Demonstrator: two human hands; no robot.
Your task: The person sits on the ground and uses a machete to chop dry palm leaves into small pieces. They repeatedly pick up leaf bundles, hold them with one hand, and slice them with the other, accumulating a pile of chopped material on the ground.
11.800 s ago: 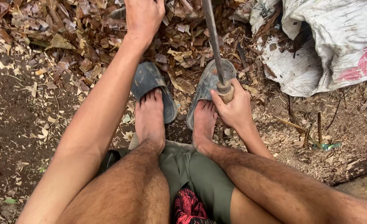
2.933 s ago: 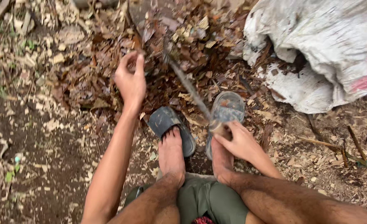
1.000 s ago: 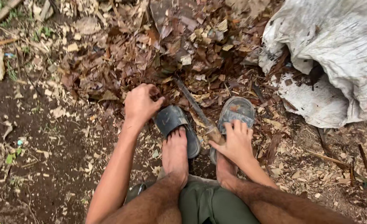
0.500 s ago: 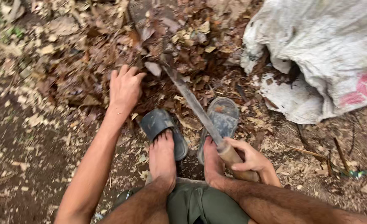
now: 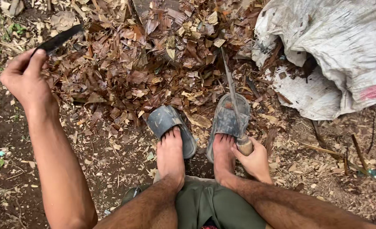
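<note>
One dark strip [image 5: 58,39] of bark or husk is pinched between the thumb and fingers [image 5: 34,59] of the left hand [image 5: 26,82], jutting up and away past the fingertips, lifted clear of the heap of brown chips [image 5: 154,63]. The right hand [image 5: 253,159] is closed around the wooden handle of a long blade [image 5: 232,99], whose tip points forward above the right sandal [image 5: 228,116]. The step looks like trimming: the strip must come near the blade's edge. A white sack [image 5: 336,51] lies beyond.
</note>
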